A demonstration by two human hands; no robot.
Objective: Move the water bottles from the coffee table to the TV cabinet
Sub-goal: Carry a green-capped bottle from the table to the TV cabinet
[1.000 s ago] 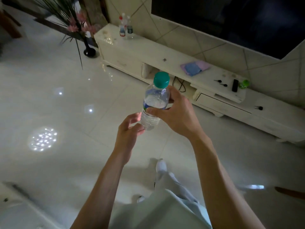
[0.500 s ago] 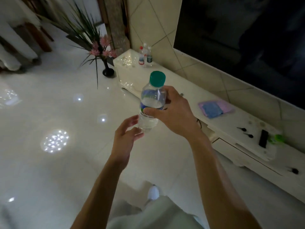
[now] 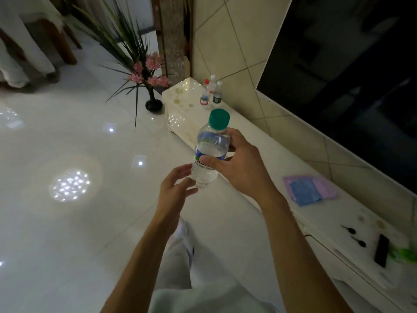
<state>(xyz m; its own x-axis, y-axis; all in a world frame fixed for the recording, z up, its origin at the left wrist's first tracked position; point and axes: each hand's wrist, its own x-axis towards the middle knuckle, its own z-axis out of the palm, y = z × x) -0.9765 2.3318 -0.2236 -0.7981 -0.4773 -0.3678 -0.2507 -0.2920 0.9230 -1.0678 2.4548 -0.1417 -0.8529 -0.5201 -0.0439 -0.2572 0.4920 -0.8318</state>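
Head view showed my right hand [image 3: 239, 168] with its grip wrapped round the water bottle [image 3: 208, 154], held upright over the floor near the TV cabinet [image 3: 255, 141]. My left hand [image 3: 174, 190], fingers spread, touched its base. I judged it best set down beside the small bottles [image 3: 211, 93] far along.

Room is dim. The floor [image 3: 67, 222] is shiny white tile w/ bright light spots [image 3: 68, 185] shining on it. A big dark TV [image 3: 352, 75] hangs on a cream tile wall [image 3: 228, 53]. A long white cabinet [image 3: 259, 141] runs under it. A black vase [image 3: 153, 102] w/ pink flowers [image 3: 147, 72] & long green leaves stands on the floor just beside the cabinet's far end. White cloth-covered furniture [image 3: 20, 37] sits top left.
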